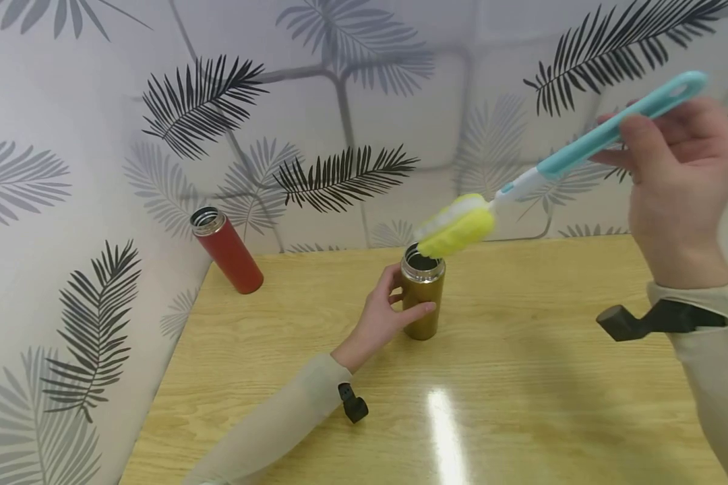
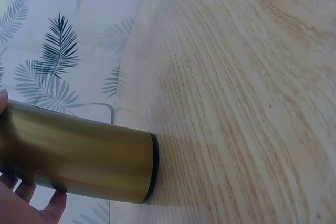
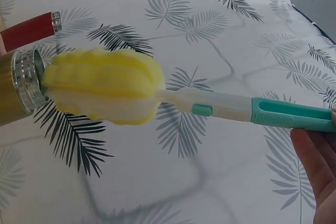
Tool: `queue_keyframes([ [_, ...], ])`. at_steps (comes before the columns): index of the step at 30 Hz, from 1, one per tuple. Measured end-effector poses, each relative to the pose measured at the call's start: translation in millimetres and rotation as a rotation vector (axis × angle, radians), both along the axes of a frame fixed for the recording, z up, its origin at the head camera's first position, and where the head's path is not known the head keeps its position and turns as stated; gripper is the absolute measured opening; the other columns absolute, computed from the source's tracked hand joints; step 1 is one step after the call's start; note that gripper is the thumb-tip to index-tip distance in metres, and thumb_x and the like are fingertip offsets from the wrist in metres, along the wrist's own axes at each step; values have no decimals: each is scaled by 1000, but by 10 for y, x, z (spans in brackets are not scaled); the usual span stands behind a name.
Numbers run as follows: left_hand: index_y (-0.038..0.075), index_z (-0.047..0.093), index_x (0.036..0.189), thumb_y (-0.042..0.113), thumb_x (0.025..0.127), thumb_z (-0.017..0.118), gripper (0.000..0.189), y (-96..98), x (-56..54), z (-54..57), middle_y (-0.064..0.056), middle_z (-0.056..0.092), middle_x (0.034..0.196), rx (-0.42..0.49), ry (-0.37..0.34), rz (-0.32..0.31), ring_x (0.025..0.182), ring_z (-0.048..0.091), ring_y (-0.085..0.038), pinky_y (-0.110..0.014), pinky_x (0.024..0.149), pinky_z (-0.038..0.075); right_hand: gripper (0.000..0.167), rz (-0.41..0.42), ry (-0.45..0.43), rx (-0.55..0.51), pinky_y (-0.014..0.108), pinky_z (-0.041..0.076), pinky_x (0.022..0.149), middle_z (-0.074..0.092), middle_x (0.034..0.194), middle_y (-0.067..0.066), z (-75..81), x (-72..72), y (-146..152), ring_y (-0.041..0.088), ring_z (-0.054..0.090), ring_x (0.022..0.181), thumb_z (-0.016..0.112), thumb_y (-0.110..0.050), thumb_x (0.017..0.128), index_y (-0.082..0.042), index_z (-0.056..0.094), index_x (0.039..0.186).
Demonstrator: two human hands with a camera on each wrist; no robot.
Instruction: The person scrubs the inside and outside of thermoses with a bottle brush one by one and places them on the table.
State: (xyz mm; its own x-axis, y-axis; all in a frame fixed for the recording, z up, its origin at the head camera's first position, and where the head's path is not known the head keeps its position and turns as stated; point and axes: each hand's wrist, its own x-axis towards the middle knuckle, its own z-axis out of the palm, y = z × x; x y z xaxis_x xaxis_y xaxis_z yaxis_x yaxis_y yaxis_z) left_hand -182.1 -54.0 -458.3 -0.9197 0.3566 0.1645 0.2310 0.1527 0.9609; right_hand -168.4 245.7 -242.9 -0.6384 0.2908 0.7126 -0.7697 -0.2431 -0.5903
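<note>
A gold thermos bottle (image 1: 422, 303) stands upright and uncapped on the table, its steel-rimmed mouth facing up. My left hand (image 1: 382, 313) grips its side, thumb in front and fingers behind. Up at the right, my right hand (image 1: 682, 162) pinches the turquoise handle of a bottle brush (image 1: 588, 143). The yellow and white sponge head (image 1: 458, 225) slants down to the bottle's mouth. In the right wrist view the sponge tip (image 3: 55, 77) is at the rim; whether it is inside cannot be told. The left wrist view shows the gold bottle's lower body (image 2: 94, 153).
A red thermos bottle (image 1: 227, 250), also uncapped, stands at the table's back left corner. The wooden table (image 1: 315, 431) meets a wall covering (image 1: 491, 81) with leaf prints close behind both bottles. A bright reflection lies on the tabletop near the front.
</note>
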Motion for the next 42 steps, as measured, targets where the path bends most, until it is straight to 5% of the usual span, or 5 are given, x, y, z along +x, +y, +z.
queue_keyframes([
  [12,16,44,150,19,90,83,72,-3,3,-4,-3,57,145,-2,17,-1,133,53,-20,-43,110,47,24,-45,10,82,34,63,78,73,98,27,25,-69,-151,31,74,88,73,11,91,23,63,108],
  [28,20,46,150,20,90,84,71,15,1,-11,0,57,144,12,-2,5,132,53,-19,-44,109,47,22,22,37,207,28,62,74,75,91,18,141,-54,-282,23,73,77,77,7,89,21,65,101],
  [38,23,52,147,20,87,87,70,6,-16,-7,3,61,139,33,-29,26,128,56,-18,-43,107,50,14,19,-45,357,30,62,76,73,91,16,163,-70,-402,21,72,77,71,9,93,19,66,102],
  [42,22,54,146,20,86,88,69,14,-27,1,2,62,138,33,-35,31,127,57,-19,-42,105,51,13,-58,-45,471,28,61,76,74,92,12,140,-100,-457,18,73,78,69,8,95,16,67,105],
])
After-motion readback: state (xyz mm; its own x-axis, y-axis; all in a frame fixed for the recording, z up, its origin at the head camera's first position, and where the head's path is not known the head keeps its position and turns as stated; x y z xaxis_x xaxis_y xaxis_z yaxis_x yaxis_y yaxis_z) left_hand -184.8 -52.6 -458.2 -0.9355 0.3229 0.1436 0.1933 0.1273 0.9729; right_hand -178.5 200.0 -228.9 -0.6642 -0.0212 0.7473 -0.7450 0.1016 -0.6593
